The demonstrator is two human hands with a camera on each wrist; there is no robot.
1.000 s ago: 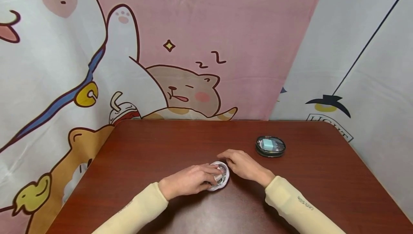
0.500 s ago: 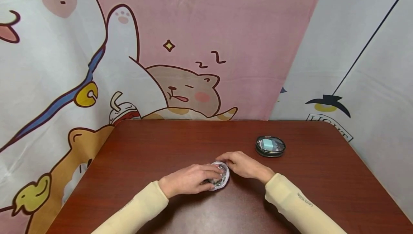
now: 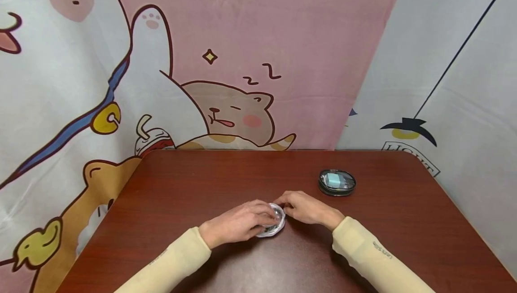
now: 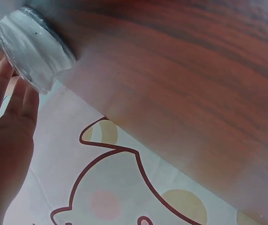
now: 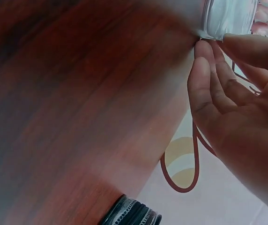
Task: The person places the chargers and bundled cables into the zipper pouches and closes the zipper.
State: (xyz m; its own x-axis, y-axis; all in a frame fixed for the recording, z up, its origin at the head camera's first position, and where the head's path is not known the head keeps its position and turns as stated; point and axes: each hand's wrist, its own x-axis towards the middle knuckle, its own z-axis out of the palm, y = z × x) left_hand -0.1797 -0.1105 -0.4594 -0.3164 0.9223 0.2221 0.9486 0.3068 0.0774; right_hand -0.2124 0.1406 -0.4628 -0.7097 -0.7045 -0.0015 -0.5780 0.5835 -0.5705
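Note:
A small round pouch [image 3: 278, 228] with a clear top and white sides lies on the table at middle front. My left hand [image 3: 239, 222] reaches over it from the left, fingertips resting on the clear top; in the left wrist view the fingers [image 4: 19, 96] are fairly straight against that face. From the right, my right hand [image 3: 307, 207] has its thumb and bent fingers at the pouch's far right edge. Close up in the right wrist view, the thumb [image 5: 246, 47] meets the rim. Whether a zip pull is between the fingertips is hidden.
An oval black pouch [image 3: 337, 190] with a clear top and a pale blue thing inside lies at the back right of the reddish-brown table [image 3: 226, 172]. A cartoon-printed cloth [image 3: 323, 59] hangs behind the table.
The left fingers have shifted over the clear top, and a white thing seen under them earlier no longer shows. The right fingertips have moved slightly along the rim.

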